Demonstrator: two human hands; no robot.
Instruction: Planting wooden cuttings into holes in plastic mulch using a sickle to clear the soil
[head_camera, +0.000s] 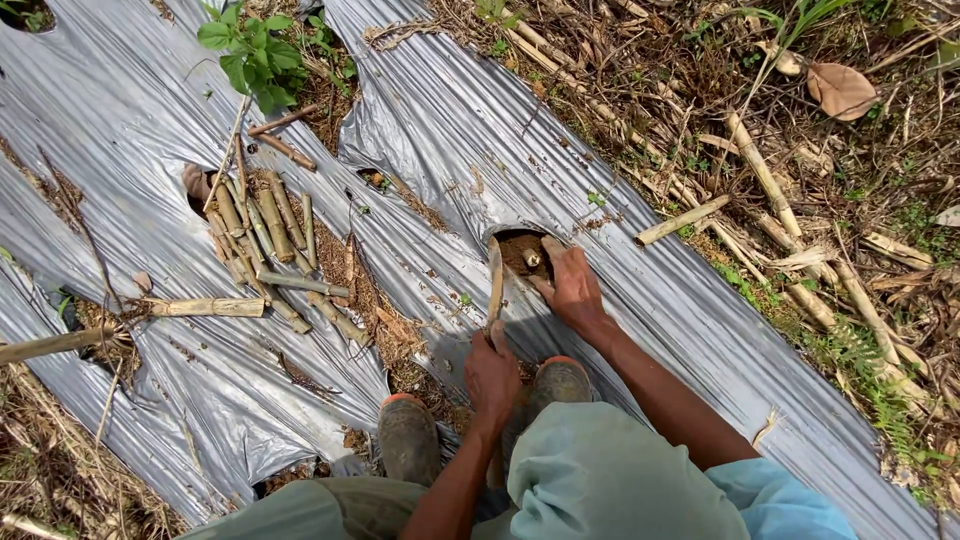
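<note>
The person crouches over a silver-grey plastic sheet (640, 290) spread across the ground, which runs from the upper left of the frame to the lower right. No packages, labels or signs show anywhere here; only plastic, cuttings and dry litter.

Just above the middle of the frame a round hole (515, 250) is cut in the sheet, with brown soil inside. A short stem cutting (532, 258) stands in that soil, its cut end facing up; it looks near upright, though it is small and hard to judge.

The left hand (490, 375) is closed round the handle of a narrow digging blade (494, 283). The tool's long axis runs almost straight up the frame, tilted slightly rightward, with its tip at the left rim of the hole and its handle toward the person.

The right hand (572, 288) rests at the hole's right edge, fingers bent and reaching to the cutting; whether this grip actually closes on it I cannot tell.

Left of centre lies a loose heap of stem cuttings (265, 235), most pointing up the frame and leaning a little left, over another opening in the sheet. Two muddy boots (410, 435) stand on the sheet at the lower middle. Dry stalks (770, 190) and a brown leaf (840, 90) cover the ground at the upper right.
</note>
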